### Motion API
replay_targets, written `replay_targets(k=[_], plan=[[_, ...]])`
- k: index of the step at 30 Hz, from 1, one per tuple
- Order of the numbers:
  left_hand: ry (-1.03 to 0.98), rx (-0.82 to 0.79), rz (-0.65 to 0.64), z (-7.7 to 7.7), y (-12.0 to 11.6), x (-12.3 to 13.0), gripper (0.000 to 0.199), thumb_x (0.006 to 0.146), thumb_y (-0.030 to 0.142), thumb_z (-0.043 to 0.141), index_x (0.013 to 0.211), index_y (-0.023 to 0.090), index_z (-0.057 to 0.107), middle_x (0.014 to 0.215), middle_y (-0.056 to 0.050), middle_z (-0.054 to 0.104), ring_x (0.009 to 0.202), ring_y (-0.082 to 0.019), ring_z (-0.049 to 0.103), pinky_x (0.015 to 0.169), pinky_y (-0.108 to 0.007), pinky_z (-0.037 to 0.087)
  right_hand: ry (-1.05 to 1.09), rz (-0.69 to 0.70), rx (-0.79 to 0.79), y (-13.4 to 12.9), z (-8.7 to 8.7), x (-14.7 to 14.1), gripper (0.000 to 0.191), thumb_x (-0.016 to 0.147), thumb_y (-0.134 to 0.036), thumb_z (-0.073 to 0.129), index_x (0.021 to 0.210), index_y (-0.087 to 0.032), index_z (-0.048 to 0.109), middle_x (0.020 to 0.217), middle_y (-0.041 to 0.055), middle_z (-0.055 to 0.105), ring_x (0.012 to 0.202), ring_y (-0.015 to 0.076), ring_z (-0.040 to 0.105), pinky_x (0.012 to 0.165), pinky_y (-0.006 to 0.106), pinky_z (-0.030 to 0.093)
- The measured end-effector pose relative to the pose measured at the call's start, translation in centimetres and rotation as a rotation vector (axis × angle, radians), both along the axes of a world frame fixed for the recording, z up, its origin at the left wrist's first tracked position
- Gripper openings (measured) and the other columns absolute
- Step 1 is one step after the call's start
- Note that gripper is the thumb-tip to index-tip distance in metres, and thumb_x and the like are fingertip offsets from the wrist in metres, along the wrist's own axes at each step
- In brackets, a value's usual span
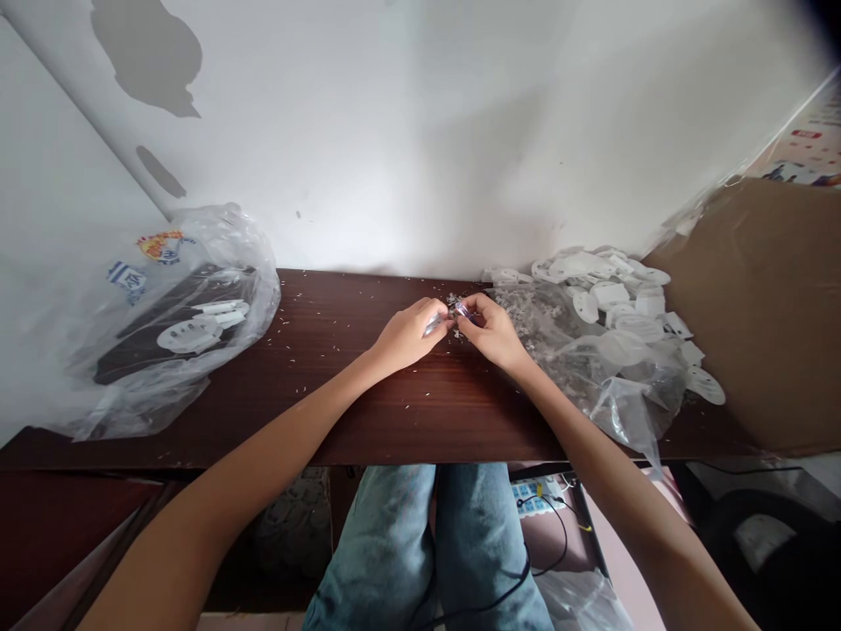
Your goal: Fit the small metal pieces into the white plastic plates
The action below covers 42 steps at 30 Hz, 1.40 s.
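Observation:
Above the middle of the dark wooden tabletop, my two hands meet. My left hand (411, 335) is closed on a small white plastic piece (432, 325), mostly hidden by the fingers. Pinched in my right hand (494, 329) is a small shiny, purplish object (463, 310) whose kind I cannot make out. Its tip is close to the white piece, but contact cannot be told. Tiny white scraps (455, 300) lie under and behind the fingertips.
At right, many white plastic parts (618, 302) are heaped on a clear plastic bag (618, 403), beside a cardboard box (762, 307). At left, an open clear bag (256, 263) holds several white parts (190, 335). White bits dot the tabletop (368, 412). A power strip (535, 498) with cables sits below.

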State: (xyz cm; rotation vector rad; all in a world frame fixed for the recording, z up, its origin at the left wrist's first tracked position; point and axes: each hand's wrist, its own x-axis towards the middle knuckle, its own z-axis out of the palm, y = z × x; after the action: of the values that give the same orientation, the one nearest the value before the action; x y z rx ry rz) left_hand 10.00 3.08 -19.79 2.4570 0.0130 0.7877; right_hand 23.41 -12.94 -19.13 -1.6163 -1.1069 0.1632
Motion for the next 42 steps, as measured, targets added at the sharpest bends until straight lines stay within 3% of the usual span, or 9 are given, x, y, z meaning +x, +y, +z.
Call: replay_targets(k=[11,17,20,23,26,29,34,38,42], plan=[[-0.051,0.002,-0.062,0.1,0.1,0.1,0.015,0.105,0.031,0.061,0.114,0.024,0.069,0.112,-0.005,0.074,0.098,-0.02,0.071,0.09,-0.034,0.052,0.131,0.073,-0.019,-0.3,0.3,0.3,0.022,0.086,-0.039,0.066,0.1,-0.022,0.064,0.093,0.0034,0.067,0.082,0.0187,0.059,0.072,0.032,0.048],[-0.014,0.023,-0.011,0.0,0.5,0.1,0.02,0.107,0.036,0.057,0.115,0.023,0.069,0.114,-0.006,0.075,0.098,-0.021,0.071,0.091,-0.035,0.053,-0.048,-0.152,-0.061,-0.1,-0.3,1.4,0.015,0.081,-0.032,0.062,0.091,-0.022,0.062,0.093,0.0046,0.068,0.084,0.0208,0.059,0.08,0.036,0.048],[0.052,0.043,0.017,0.1,0.5,0.1,0.023,0.108,0.039,0.055,0.116,0.023,0.069,0.115,-0.007,0.076,0.098,-0.022,0.072,0.088,-0.036,0.052,-0.091,-0.173,-0.1,-0.1,-0.5,1.7,0.015,0.078,-0.031,0.064,0.09,-0.022,0.064,0.093,0.0056,0.07,0.086,0.0221,0.061,0.082,0.037,0.048],[0.106,0.065,0.055,0.3,0.5,0.0,0.026,0.109,0.04,0.052,0.118,0.023,0.069,0.114,-0.007,0.077,0.096,-0.023,0.072,0.084,-0.036,0.052,0.081,-0.115,-0.091,-0.1,-0.4,1.6,0.022,0.077,-0.036,0.07,0.093,-0.021,0.067,0.09,0.0038,0.069,0.078,0.0186,0.057,0.069,0.032,0.045],[0.089,0.155,0.097,0.4,0.4,-0.1,0.023,0.107,0.036,0.054,0.119,0.022,0.069,0.115,-0.008,0.076,0.09,-0.022,0.072,0.078,-0.035,0.052,0.403,0.009,-0.051,-0.1,0.0,1.2,0.033,0.074,-0.039,0.076,0.102,-0.022,0.07,0.079,-0.0021,0.061,0.058,0.0114,0.04,0.051,0.027,0.03],[0.065,0.252,0.1,0.3,0.4,-0.2,0.02,0.105,0.031,0.057,0.118,0.022,0.069,0.117,-0.01,0.074,0.086,-0.021,0.071,0.075,-0.035,0.051,0.596,0.101,0.015,-0.2,0.5,0.9,0.033,0.07,-0.035,0.08,0.1,-0.023,0.071,0.08,-0.0029,0.062,0.052,0.0076,0.03,0.047,0.027,0.02],[0.058,0.272,0.12,0.1,0.7,-0.1,0.018,0.105,0.031,0.058,0.117,0.022,0.069,0.115,-0.009,0.072,0.086,-0.021,0.07,0.075,-0.034,0.052,0.706,0.127,0.049,-0.4,1.0,0.9,0.034,0.068,-0.036,0.084,0.095,-0.023,0.068,0.096,0.0012,0.073,0.05,0.0055,0.025,0.046,0.026,0.017],[0.029,0.145,0.119,0.4,0.8,-0.2,0.019,0.104,0.029,0.059,0.12,0.022,0.066,0.12,-0.009,0.071,0.092,-0.021,0.07,0.079,-0.035,0.053,0.732,0.119,0.041,-0.4,1.1,1.0,0.039,0.069,-0.041,0.088,0.096,-0.023,0.067,0.1,0.0026,0.075,0.05,0.0051,0.025,0.044,0.026,0.018],[-0.057,-0.264,0.078,0.7,0.3,0.1,0.028,0.097,0.026,0.067,0.124,0.023,0.063,0.125,-0.008,0.071,0.109,-0.022,0.068,0.094,-0.037,0.055,0.691,0.1,0.039,-0.4,1.1,0.8,0.039,0.069,-0.044,0.09,0.093,-0.024,0.067,0.079,-0.0037,0.061,0.05,0.0065,0.025,0.044,0.026,0.019]])
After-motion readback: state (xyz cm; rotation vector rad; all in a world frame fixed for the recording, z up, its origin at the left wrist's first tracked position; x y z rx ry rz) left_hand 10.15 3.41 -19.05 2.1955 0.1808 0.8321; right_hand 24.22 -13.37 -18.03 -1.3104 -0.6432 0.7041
